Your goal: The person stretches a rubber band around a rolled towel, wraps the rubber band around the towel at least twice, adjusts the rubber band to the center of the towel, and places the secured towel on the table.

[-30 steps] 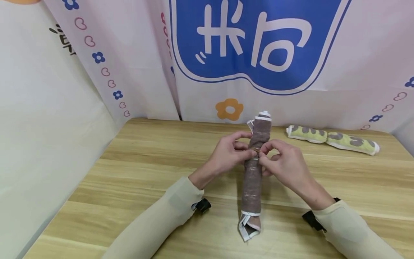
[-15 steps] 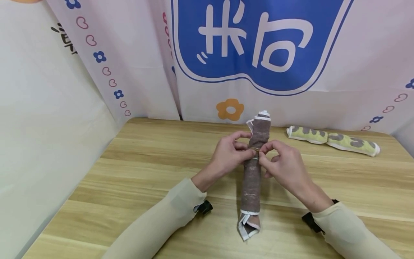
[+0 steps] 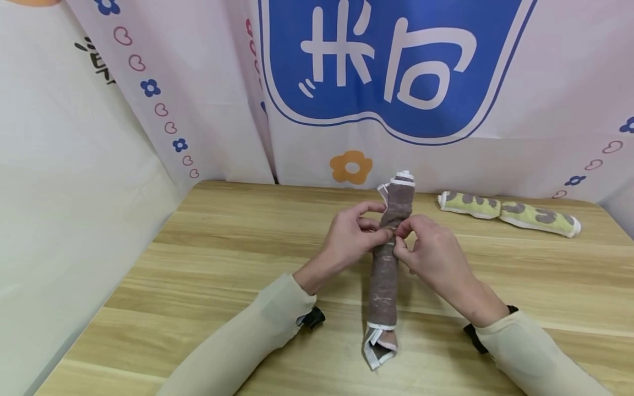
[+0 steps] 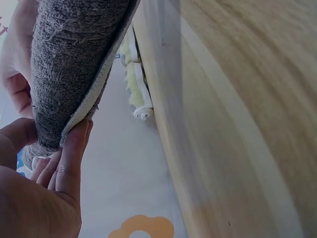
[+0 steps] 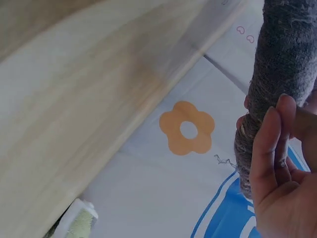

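A brown towel point(image 3: 385, 280) with white edging is rolled into a long tube, its length running away from me in the head view. My left hand point(image 3: 346, 234) holds it near the middle from the left, thumb on top. On the opposite side, my right hand point(image 3: 436, 250) pinches at the same narrowed spot with thumb and forefinger. Something thin crosses the roll between the fingertips, too small to make out. In the left wrist view the towel point(image 4: 74, 59) stands off the table surface, with left fingers point(image 4: 72, 158) beneath it. The right wrist view shows right fingers point(image 5: 267, 148) against the towel point(image 5: 282, 64).
A yellow-green towel roll with grey patches point(image 3: 537, 214), cinched at its middle, lies at the back right of the wooden table point(image 3: 223, 247). Behind the table's far edge hangs a printed white cloth point(image 3: 307, 154). Black wrist cameras point(image 3: 312, 318) sit at both cuffs.
My right thumb and forefinger have shifted slightly left and closer to the towel's middle. The near end of the roll has swung a little left. My left hand keeps its hold.
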The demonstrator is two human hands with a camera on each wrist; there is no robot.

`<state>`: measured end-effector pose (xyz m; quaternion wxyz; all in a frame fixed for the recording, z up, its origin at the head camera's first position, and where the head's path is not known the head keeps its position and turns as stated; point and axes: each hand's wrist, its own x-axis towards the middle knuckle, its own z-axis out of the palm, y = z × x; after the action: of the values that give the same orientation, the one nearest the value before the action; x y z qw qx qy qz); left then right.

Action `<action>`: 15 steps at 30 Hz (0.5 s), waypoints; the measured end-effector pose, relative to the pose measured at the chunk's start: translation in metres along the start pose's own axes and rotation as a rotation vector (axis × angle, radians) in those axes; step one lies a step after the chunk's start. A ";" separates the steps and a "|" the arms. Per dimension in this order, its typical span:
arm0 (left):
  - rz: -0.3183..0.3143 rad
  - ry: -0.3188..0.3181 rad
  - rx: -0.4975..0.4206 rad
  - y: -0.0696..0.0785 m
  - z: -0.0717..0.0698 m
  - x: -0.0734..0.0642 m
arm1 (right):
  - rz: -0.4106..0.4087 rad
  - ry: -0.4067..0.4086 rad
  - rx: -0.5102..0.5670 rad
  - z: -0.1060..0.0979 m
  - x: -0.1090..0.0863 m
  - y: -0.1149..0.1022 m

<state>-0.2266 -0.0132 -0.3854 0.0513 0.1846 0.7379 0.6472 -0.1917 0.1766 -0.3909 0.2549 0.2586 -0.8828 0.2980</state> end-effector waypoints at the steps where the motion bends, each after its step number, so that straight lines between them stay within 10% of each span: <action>1: 0.000 -0.002 0.000 0.000 0.000 0.000 | 0.004 0.000 -0.001 0.000 0.000 0.000; 15: -0.049 0.015 -0.073 0.004 -0.003 0.001 | 0.318 -0.053 0.423 -0.008 -0.001 0.000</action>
<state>-0.2274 -0.0157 -0.3806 0.0682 0.1596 0.7185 0.6735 -0.1890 0.1825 -0.3859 0.1220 0.1717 -0.8367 0.5055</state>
